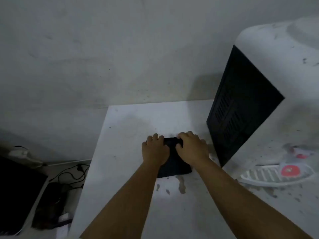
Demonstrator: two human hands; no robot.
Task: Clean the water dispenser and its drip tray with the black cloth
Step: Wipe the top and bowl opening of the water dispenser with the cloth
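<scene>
You are gripping the cloth (174, 163) on the table (124, 152) with both hands, left (154, 150) and right (191, 149) curled on its far edge. Wiping seems not yet begun; next, carry it right to the dispenser (269, 83) and tray (262, 175).

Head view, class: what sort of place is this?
Probably a utility corner or back room: a bare stained wall, a soiled water dispenser on a white table, and cables on the floor.

**Around the white table**

We see a stained white table (131, 128) against a grey wall (103, 49). At eight o'clock, on the floor, black cables (72, 171) trail beside a dark box (51, 204) and a black-faced appliance (17, 187).
</scene>
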